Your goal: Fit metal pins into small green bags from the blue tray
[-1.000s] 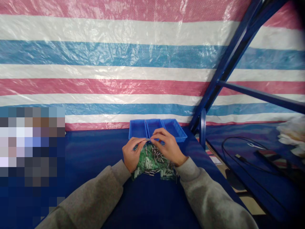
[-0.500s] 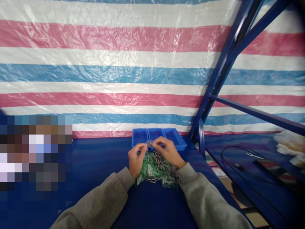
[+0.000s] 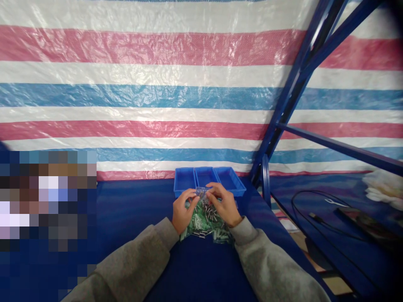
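Note:
A small clear plastic bag [image 3: 202, 192] is stretched between my two hands, with something small and dark inside it. My left hand [image 3: 183, 211] pinches its left side between thumb and fingers. On the other side, my right hand [image 3: 225, 205] pinches the right edge. Below the hands lies a pile of green plastic packets [image 3: 197, 221] on the blue table. Metal pins or screws [image 3: 210, 212] are heaped on the pile, and several more lie at its front edge.
A blue tray with three compartments [image 3: 185, 179] stands just behind the hands. Blue metal frame bars [image 3: 277, 126] rise at the right. Black cables [image 3: 317, 224] lie on the right-hand surface. A blurred-out area covers the left.
The clear bag now hangs more upright and spread between my fingers. My hands have shifted slightly, and the view has moved a little.

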`<state>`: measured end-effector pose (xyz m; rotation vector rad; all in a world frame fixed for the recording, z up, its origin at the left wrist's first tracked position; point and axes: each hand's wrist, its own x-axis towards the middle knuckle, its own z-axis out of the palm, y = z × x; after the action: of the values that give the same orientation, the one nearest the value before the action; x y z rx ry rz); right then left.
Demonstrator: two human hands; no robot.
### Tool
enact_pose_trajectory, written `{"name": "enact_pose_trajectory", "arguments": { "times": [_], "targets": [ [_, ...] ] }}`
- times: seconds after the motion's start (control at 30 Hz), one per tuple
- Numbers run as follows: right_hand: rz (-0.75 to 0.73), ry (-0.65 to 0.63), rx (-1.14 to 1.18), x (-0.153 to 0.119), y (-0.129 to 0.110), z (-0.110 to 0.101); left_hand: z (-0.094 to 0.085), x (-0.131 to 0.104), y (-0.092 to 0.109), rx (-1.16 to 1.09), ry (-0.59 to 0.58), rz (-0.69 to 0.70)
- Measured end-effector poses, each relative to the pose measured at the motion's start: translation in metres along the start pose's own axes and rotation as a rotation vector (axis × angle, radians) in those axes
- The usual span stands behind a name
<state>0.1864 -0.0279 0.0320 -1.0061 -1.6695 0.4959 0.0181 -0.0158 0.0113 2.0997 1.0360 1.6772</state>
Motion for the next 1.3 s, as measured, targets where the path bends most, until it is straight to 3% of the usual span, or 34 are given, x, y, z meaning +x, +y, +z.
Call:
{"name": "enact_pose_trajectory", "arguments": {
  "times": [0.2,0.5,0.7,0.83,1.13,1.3],
  "targets": [
    [-0.133,-0.031,-0.117,-0.004,-0.002,-0.002,-0.005,0.001,0.004,0.02,-0.071,0.037],
    [-0.217,0.039,-0.179,-0.002,-0.005,-0.002,-0.008,0.001,0.007,-0.012,-0.121,0.056],
    [-0.182,0.056,-0.135,-0.002,-0.008,0.0,-0.006,0.0,0.004,0.032,-0.062,0.069],
    [-0.161,-0.018,-0.055,-0.001,-0.005,0.001,-0.006,0.0,0.002,0.021,-0.061,0.113],
    [-0.11,-0.071,-0.081,-0.004,-0.002,0.003,-0.007,-0.001,0.005,0.017,-0.076,0.039],
    [-0.076,-0.064,-0.097,-0.006,0.005,0.005,-0.005,-0.004,0.002,0.004,-0.029,0.036]
  ]
}}
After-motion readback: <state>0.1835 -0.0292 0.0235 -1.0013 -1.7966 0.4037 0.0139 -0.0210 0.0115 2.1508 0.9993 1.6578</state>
